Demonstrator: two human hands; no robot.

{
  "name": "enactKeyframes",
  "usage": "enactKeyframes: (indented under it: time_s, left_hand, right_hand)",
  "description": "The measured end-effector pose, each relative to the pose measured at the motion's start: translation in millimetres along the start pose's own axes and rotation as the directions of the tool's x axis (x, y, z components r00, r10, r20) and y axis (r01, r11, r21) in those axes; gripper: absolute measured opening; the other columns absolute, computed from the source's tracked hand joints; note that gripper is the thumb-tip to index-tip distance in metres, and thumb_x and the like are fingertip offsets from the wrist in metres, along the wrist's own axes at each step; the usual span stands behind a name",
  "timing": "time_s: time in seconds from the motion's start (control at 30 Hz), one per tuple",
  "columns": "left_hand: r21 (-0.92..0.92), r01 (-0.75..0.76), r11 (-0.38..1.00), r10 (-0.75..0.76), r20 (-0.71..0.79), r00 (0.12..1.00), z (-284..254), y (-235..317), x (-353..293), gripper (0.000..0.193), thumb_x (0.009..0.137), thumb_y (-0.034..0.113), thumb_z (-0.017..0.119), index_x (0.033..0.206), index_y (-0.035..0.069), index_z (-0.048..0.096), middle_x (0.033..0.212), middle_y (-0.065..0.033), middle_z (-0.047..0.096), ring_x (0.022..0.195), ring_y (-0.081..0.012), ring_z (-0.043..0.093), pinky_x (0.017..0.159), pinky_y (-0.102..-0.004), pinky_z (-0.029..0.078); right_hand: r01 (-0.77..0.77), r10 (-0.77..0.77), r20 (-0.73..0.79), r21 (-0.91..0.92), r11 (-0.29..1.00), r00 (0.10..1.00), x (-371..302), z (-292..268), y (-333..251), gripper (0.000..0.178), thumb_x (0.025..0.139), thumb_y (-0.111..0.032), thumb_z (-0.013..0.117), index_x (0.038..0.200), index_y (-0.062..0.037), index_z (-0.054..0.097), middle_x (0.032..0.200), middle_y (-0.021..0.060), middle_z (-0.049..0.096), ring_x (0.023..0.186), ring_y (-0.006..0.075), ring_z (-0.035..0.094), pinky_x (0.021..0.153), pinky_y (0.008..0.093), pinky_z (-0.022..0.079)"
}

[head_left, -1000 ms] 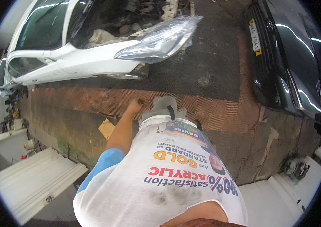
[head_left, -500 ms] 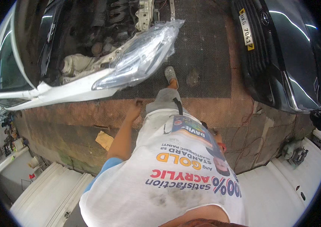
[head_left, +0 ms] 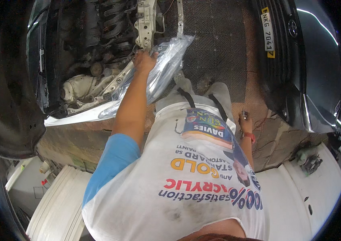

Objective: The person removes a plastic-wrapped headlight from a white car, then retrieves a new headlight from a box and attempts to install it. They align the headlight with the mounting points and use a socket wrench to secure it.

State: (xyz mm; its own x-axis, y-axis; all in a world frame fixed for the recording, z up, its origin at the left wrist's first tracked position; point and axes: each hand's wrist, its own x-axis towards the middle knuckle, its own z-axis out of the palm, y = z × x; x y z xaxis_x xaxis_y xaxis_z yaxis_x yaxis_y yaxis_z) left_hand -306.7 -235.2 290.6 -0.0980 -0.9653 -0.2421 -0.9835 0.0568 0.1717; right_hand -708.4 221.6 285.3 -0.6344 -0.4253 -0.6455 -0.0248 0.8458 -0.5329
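Note:
My left hand [head_left: 144, 62] is stretched forward to the inner top edge of a headlight [head_left: 164, 66] wrapped in clear plastic. Its fingers look spread and bent over that edge, beside the pale metal front frame [head_left: 144, 26] of a white car; the fingertips are partly hidden. Low at my right side, my right hand [head_left: 245, 123] is closed around a small shiny piece, too small to name. It touches neither car.
An exposed engine bay [head_left: 94, 48] lies at the left, under a raised dark hood [head_left: 6, 80]. A dark car's grille [head_left: 279, 52] stands close on the right. White panels [head_left: 299, 184] are behind me on both sides. A thin cord [head_left: 263, 124] runs along the floor.
My left hand has gone from hanging at my side up to the wrapped headlight. My right hand has come into clearer view. I have stepped closer to the white car's front.

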Motion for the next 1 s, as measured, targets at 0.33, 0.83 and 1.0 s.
enactKeyframes:
  time_s: [0.33,0.83,1.0]
  left_hand:
    - [0.053,0.057,0.997,-0.044,-0.223,0.974,33,52,-49,0.036,0.088,0.024,0.068,0.121,0.011,0.072,0.103,-0.0104,0.067,0.105,-0.0309,0.061,0.097,-0.0485,0.044]
    - [-0.215,0.503,0.837,-0.537,-0.155,0.829,32,99,-41,0.052,0.092,0.027,0.068,0.133,-0.002,0.056,0.116,-0.0222,0.066,0.111,-0.0392,0.060,0.099,-0.0506,0.045]
    - [-0.187,0.584,0.790,-0.610,-0.346,0.713,29,86,-33,0.036,0.087,0.029,0.074,0.112,0.003,0.070,0.107,-0.0196,0.067,0.102,-0.0372,0.062,0.091,-0.0490,0.048]
  right_hand:
    - [0.272,-0.133,0.254,-0.657,0.703,0.958,172,-126,-8,0.049,0.090,-0.033,0.072,0.125,-0.0013,0.063,0.103,0.0213,0.070,0.094,0.0242,0.067,0.081,0.0410,0.052]
    - [0.614,-0.338,0.519,-0.583,0.532,0.785,409,-144,-279,0.060,0.093,-0.039,0.070,0.131,0.0045,0.054,0.117,0.0265,0.068,0.108,0.0415,0.066,0.094,0.0445,0.050]
    - [0.694,-0.298,0.646,-0.534,0.482,0.703,374,-31,-367,0.059,0.094,-0.033,0.069,0.135,0.0054,0.052,0.122,0.0250,0.067,0.113,0.0374,0.065,0.094,0.0417,0.049]
